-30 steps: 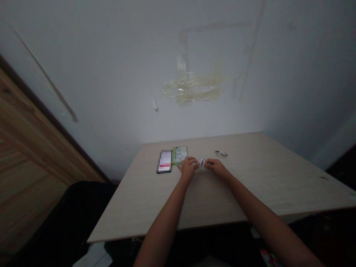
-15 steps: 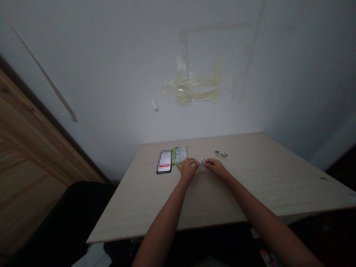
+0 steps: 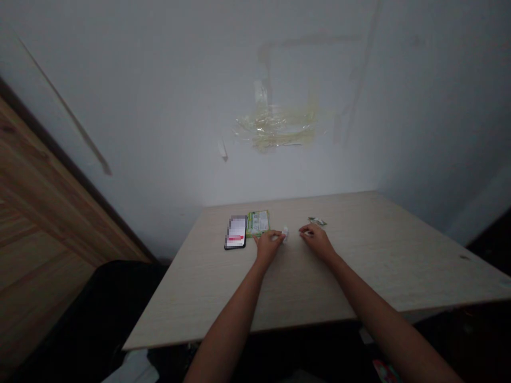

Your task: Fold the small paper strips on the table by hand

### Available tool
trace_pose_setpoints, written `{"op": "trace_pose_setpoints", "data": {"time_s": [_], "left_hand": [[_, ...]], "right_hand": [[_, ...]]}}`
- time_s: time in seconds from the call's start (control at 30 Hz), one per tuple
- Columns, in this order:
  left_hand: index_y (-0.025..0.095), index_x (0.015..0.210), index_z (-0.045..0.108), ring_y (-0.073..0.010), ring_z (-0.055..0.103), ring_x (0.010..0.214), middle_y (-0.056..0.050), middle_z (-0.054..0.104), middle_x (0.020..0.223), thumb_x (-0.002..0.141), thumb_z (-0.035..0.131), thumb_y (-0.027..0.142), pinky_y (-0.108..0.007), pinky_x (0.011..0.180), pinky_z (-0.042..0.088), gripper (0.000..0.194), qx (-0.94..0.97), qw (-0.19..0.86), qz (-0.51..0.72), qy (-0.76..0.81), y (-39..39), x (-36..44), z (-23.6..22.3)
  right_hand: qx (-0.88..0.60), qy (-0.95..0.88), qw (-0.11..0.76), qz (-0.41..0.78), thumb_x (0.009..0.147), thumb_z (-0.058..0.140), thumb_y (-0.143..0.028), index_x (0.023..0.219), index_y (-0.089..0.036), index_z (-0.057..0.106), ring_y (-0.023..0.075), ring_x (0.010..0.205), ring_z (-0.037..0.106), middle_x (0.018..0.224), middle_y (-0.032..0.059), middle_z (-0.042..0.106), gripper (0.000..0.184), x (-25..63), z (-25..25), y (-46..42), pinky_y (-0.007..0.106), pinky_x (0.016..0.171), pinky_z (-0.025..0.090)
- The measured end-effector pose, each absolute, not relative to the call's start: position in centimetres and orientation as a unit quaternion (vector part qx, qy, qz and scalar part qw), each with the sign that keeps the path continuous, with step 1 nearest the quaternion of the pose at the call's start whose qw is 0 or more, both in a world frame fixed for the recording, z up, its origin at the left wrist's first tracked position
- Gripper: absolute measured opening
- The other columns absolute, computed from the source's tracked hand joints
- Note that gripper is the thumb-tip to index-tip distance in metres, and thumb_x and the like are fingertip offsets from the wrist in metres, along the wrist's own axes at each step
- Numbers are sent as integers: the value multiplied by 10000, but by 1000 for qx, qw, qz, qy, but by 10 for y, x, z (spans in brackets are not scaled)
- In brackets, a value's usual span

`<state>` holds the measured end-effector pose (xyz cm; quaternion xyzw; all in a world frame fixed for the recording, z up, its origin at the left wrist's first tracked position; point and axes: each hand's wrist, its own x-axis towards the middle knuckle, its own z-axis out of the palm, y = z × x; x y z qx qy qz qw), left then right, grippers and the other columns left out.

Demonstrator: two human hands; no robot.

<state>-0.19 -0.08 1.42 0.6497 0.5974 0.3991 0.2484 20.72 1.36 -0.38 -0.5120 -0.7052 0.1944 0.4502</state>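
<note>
My left hand (image 3: 270,247) is closed in a pinch on a small, crumpled, whitish piece of plastic (image 3: 285,234), just above the middle of the table. Across a short gap, my right hand (image 3: 317,240) has its thumb and fingertips drawn together. Whatever may be between them is too small to make out. A green and white packet (image 3: 258,222) lies flat behind my left hand. Just beyond my right hand is a small torn green and white wrapper (image 3: 318,221).
A phone (image 3: 236,232) with a lit screen lies left of the packet on the pale wooden table (image 3: 207,298). Behind the table rises a white wall (image 3: 159,133) with old tape (image 3: 279,127) stuck on it. A dark chair-like shape (image 3: 120,298) stands at the left.
My hands have moved apart. The right one has come off the whitish plastic and shifted slightly right, while the plastic stays with my left hand, which has moved a little left.
</note>
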Motion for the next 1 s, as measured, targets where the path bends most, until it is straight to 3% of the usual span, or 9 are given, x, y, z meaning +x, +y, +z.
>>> {"op": "trace_pose_setpoints", "data": {"time_s": [0.1,0.23,0.4,0.57,0.73,0.87,1.0], "left_hand": [[274,866,761,-266,643,1101,-24,781,1001,829,652,400,-635,1160,-62,171,646,236,404,603,2,-5,8],[274,855,755,-257,643,1079,-30,781,981,840,634,425,-626,1161,-75,194,649,235,412,595,2,-6,5],[274,849,741,-254,641,1059,-30,776,988,844,626,437,-628,1157,-69,199,647,224,407,605,0,-4,8],[264,847,734,-260,634,1077,-25,770,991,848,625,409,-643,1153,-41,182,640,219,409,612,-2,-5,10],[264,831,730,-272,636,1092,-16,767,983,854,626,409,-676,1133,-70,180,639,228,410,610,-1,-4,9],[265,834,732,-269,637,1085,-15,769,976,859,627,410,-674,1129,-88,180,637,222,412,612,-1,-3,7],[264,838,732,-270,634,1086,-18,768,969,856,635,420,-659,1136,-89,185,636,219,407,619,-1,-2,7]], "right_hand": [[-540,-706,450,87,836,512,-242,1018,-171,683,257,1102,562,1087,124,658,259,220,-1,14,421,997,425],[-632,-664,400,-13,849,484,-192,1228,-150,633,290,1162,516,1208,162,617,410,235,-3,14,431,1033,388],[-671,-661,334,-32,877,475,-230,1384,-97,519,337,1294,435,1411,215,521,526,239,-17,20,478,1069,343],[-660,-685,307,-16,914,423,-234,1312,-125,600,314,1221,525,1354,185,591,449,237,-18,21,435,1028,384],[-647,-696,313,0,905,464,-246,1130,-179,711,286,1086,601,1170,137,702,340,232,-8,15,391,948,418],[-634,-694,340,26,892,528,-366,970,-202,754,274,1016,622,1029,120,735,291,226,-3,13,384,936,408],[-623,-689,366,57,871,553,-430,953,-200,752,266,1008,622,1022,106,729,315,223,-2,13,389,948,406]]}}
